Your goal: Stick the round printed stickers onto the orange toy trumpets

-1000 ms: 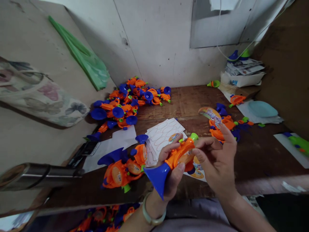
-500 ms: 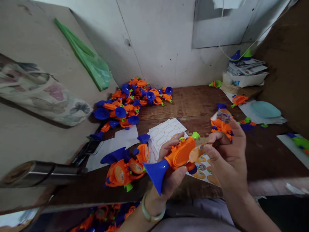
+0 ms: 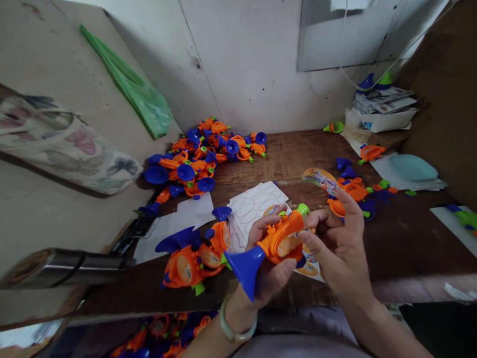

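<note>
An orange toy trumpet point(image 3: 278, 237) with a blue bell and green mouthpiece is gripped from below by my left hand point(image 3: 274, 281), its bell pointing down and left. My right hand point(image 3: 345, 258) has its thumb at an oval orange sticker point(image 3: 288, 243), which lies against the trumpet's flat side. Another oval sticker point(image 3: 320, 180), with a colourful picture, clings to a raised finger of the same hand. Behind the hands, a sticker sheet point(image 3: 312, 271) is partly covered. Several trumpets with stickers point(image 3: 185, 268) lie to the left of my left hand.
A heap of toy trumpets point(image 3: 197, 159) stands at the back left. White sheets with oval outlines point(image 3: 257, 206) lie mid-table. At right are more trumpets point(image 3: 352, 191) and a pale blue lid-like dish point(image 3: 413, 167). A metal flask point(image 3: 63, 268) is at the left edge.
My right hand has moved left and brought the pinched sticker onto the trumpet's side. The sticker on the raised finger has swung left with it. My left hand keeps its hold.
</note>
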A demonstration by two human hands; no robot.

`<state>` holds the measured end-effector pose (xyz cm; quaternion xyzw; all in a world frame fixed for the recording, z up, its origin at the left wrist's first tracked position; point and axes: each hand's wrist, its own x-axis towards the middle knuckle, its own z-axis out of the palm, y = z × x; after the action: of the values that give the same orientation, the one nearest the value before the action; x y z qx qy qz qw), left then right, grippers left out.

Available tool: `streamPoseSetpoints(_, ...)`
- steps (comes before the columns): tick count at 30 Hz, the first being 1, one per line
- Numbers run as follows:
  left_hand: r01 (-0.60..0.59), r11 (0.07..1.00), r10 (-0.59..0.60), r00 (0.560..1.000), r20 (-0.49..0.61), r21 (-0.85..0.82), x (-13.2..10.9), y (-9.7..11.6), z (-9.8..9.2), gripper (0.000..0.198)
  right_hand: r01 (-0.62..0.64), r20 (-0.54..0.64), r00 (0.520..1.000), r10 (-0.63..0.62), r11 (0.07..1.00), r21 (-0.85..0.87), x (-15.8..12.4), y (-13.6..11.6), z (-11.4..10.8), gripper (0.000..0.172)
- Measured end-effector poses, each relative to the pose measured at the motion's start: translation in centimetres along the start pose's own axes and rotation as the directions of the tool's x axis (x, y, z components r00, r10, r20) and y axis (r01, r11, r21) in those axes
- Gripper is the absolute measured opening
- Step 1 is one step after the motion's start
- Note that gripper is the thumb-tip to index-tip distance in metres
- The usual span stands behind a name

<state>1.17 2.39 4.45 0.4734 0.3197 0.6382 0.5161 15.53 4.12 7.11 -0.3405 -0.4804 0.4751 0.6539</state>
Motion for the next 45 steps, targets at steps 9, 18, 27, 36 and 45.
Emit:
streamPoseSetpoints(9,-0.077,0.997,0.077,0.997,0.029,-0.012,0.2,-0.4,-0.1,0.050,-0.013,-0.019,1.000,0.014,1.000,0.004,0.1,0.1,0.1,0.077)
streamPoseSetpoints(18,-0.041,0.999,0.041,0.998,-0.057,-0.005,-0.3,-1.8,-0.3,0.043,-0.041,-0.016,0.999,0.040,0.998,-0.039,0.1,0.1,0.1,0.077)
streamPoseSetpoints(27,-0.039,0.999,0.038,0.993,-0.111,-0.009,-0.6,-1.9,-0.2,0.043,0.084,-0.021,0.996,-0.088,0.986,-0.146,0.2,0.9,0.6,0.074)
streamPoseSetpoints(36,-0.102,0.991,0.096,0.993,-0.075,-0.084,-0.1,-0.6,0.9,0.035,0.124,-0.034,0.990,-0.135,0.964,-0.234,0.2,1.1,0.9,0.070)
streamPoseSetpoints(45,0.009,1.000,-0.011,0.995,-0.097,-0.023,-0.9,-0.5,-0.7,0.045,0.271,-0.083,0.910,-0.407,0.734,-0.623,0.7,2.2,-0.5,0.073)
